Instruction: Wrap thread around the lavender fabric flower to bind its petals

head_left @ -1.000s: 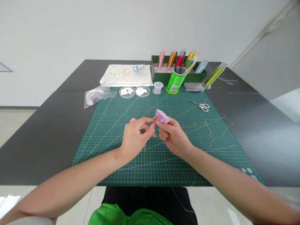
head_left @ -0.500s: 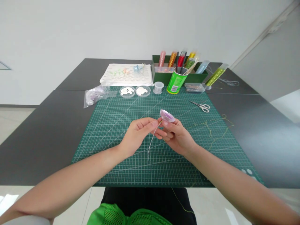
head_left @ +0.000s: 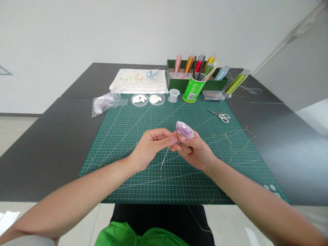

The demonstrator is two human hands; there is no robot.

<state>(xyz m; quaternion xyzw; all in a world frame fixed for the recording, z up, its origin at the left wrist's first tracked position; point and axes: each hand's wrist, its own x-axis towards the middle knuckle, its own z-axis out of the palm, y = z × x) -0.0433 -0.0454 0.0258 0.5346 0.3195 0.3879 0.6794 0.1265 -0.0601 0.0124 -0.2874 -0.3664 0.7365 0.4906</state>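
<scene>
A pale purple fabric flower [head_left: 185, 129] is held over the cutting mat, its face tilted up and to the right. My right hand [head_left: 196, 148] is closed round the flower's base, thumb just under the petals. My left hand [head_left: 155, 145] pinches the stem right below the bloom. Thin wire ends [head_left: 164, 159] hang down from the stem beneath my left fingers. A short yellow-green stretch of stem shows between the two hands. Loose yellow-green thread [head_left: 230, 147] lies on the mat right of my right hand.
White-handled scissors [head_left: 221, 116] lie on the green cutting mat [head_left: 115, 136]. Along the back stand a green can [head_left: 192, 90], a thread spool [head_left: 174, 95], petri dishes [head_left: 139, 99], a dark green box [head_left: 176, 85] with colored tubes, white sheets [head_left: 118, 83] and a plastic bag [head_left: 102, 104].
The flower has turned so its face shows more, and it sits slightly lower and to the right. My left fingertips have slid up the stem closer to the bloom.
</scene>
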